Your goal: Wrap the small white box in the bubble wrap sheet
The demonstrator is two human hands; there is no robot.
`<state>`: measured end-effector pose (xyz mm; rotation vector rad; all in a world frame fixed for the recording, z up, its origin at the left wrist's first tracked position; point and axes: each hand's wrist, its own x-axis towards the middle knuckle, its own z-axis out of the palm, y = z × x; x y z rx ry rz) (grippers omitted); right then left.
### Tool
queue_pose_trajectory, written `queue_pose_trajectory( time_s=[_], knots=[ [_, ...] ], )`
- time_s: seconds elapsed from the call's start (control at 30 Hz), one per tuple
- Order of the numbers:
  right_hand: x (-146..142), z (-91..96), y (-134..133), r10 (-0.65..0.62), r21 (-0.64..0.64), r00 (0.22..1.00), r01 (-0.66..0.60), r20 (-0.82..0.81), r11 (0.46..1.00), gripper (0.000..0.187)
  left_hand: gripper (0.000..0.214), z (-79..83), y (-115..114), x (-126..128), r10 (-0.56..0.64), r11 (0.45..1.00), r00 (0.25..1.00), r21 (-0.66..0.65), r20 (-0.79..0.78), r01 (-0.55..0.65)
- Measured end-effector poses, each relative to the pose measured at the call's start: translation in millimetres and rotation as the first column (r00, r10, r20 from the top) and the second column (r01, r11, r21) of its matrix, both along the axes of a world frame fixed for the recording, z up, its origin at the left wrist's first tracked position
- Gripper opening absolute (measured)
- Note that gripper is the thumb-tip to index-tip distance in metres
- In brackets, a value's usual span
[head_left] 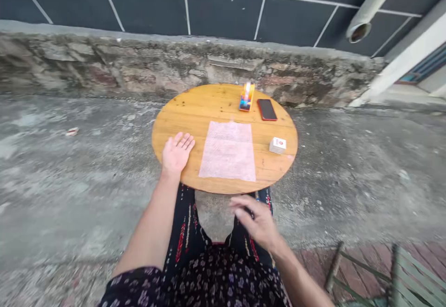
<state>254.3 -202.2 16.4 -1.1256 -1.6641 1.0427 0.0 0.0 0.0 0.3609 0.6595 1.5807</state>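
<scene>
Flowered shirt (212, 279) is showing; right hand (258, 223) is hovering, thumb apart; left hand (176, 155), fingers apart, is facing upward near pink sheet (228, 151).

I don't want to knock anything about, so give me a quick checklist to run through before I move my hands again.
1. Pink sheet lying flat, no object on top: ok.
2. Left hand free: ok, palm up with nothing in it, at the left side of the round wooden table.
3. Right hand above the tabletop: not ok, it is over the lap, just short of the near edge.
4. Right hand free: cannot tell, it is blurred.
5. White box apart from the sheet: ok, to its right.
6. Phone apart from the sheet: ok, beyond its far right corner.
</scene>
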Motion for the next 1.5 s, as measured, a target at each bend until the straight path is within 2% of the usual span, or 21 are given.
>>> queue_pose_trajectory(
  time_s=[0.03, 0.07, 0.1, 0.13, 0.17, 0.23, 0.3, 0.4, 0.53, 0.6, 0.7, 0.77, 0.8, 0.87, 1.0, 1.17, 1.33, 1.5],
  knots=[
    [20.2, 9.3, 7.4, -0.179, 0.047, 0.983, 0.177, 0.035, 0.983, 0.02, 0.033, -1.1, -0.3, 0.1, -0.006, 1.0, 1.0, 0.012, -0.018, 0.007],
    [41.0, 17.0, 17.5, -0.347, 0.109, 0.936, 0.338, 0.068, 0.935, 0.02, 0.033, -2.1, -0.5, 0.3, -0.002, 1.0, 0.999, 0.011, -0.034, 0.002],
    [61.6, 22.7, 30.4, -0.499, 0.189, 0.863, 0.479, 0.081, 0.857, 0.02, 0.031, -2.9, -0.7, 0.6, 0.0, 1.0, 0.999, 0.015, -0.046, 0.001],
    [81.4, 26.1, 45.6, -0.605, 0.251, 0.791, 0.568, 0.097, 0.784, 0.023, 0.03, -3.3, -0.8, 1.0, -0.001, 1.0, 0.999, 0.019, -0.055, 0.002],
    [99.8, 27.3, 62.5, -0.65, 0.291, 0.746, 0.596, 0.145, 0.749, 0.029, 0.029, -3.3, -0.8, 1.5, 0.001, 1.0, 0.998, 0.018, -0.064, 0.0],
    [129.5, 24.3, 97.7, -0.664, 0.331, 0.713, 0.585, 0.226, 0.74, 0.048, 0.027, -2.4, -0.8, 2.9, 0.01, 1.0, 0.996, 0.004, -0.085, -0.01],
    [148.1, 17.3, 129.0, -0.632, 0.335, 0.718, 0.542, 0.292, 0.771, 0.067, 0.025, -0.5, -0.7, 4.3, 0.022, 1.0, 0.994, -0.016, -0.105, -0.024],
    [157.8, 8.4, 157.4, -0.551, 0.306, 0.746, 0.461, 0.374, 0.833, 0.072, 0.02, 2.3, -1.5, 7.1, 0.027, 1.0, 0.991, -0.011, -0.133, -0.028],
    [151.9, 10.1, 163.1, -0.517, 0.231, 0.764, 0.463, 0.387, 0.856, 0.058, 0.015, 2.0, -5.5, 14.6, 0.037, 0.997, 0.97, 0.073, -0.242, -0.02],
    [142.2, 15.1, 160.3, -0.51, 0.197, 0.786, 0.47, 0.351, 0.86, 0.056, 0.013, -0.2, -9.1, 20.2, 0.06, 0.993, 0.917, 0.12, -0.395, -0.013],
    [116.4, 23.7, 158.4, -0.446, 0.192, 0.848, 0.405, 0.285, 0.894, 0.055, 0.016, -4.3, -14.7, 28.3, 0.067, 0.979, 0.719, 0.183, -0.691, 0.085],
    [93.8, 29.3, 160.7, -0.389, 0.209, 0.883, 0.341, 0.262, 0.916, 0.053, 0.02, -6.6, -16.9, 31.9, 0.08, 0.958, 0.589, 0.224, -0.804, 0.176],
    [82.4, 31.9, 162.8, -0.355, 0.228, 0.897, 0.3, 0.264, 0.926, 0.052, 0.021, -7.5, -17.3, 33.1, 0.097, 0.946, 0.55, 0.249, -0.83, 0.208],
    [61.8, 36.4, 167.6, -0.28, 0.236, 0.92, 0.217, 0.275, 0.947, 0.053, 0.023, -8.9, -16.9, 34.6, 0.147, 0.92, 0.487, 0.3, -0.861, 0.251],
    [35.8, 39.2, 173.8, -0.23, 0.234, 0.931, 0.165, 0.285, 0.958, 0.054, 0.023, -10.5, -15.5, 35.7, 0.255, 0.869, 0.31, 0.358, -0.916, 0.343],
    [24.4, 29.4, 178.8, -0.204, 0.227, 0.931, 0.138, 0.303, 0.964, 0.056, 0.019, -8.6, -15.2, 35.1, 0.337, 0.832, 0.166, 0.376, -0.927, 0.407],
    [14.5, 16.6, 186.5, -0.226, 0.224, 0.921, 0.159, 0.317, 0.961, 0.054, 0.019, -8.2, -16.0, 33.1, 0.425, 0.802, -0.062, 0.344, -0.903, 0.488],
    [8.1, 9.8, 192.2, -0.203, 0.24, 0.919, 0.124, 0.338, 0.963, 0.054, 0.02, -14.7, -12.3, 31.3, 0.493, 0.774, -0.129, 0.366, -0.861, 0.516]
  ],
)
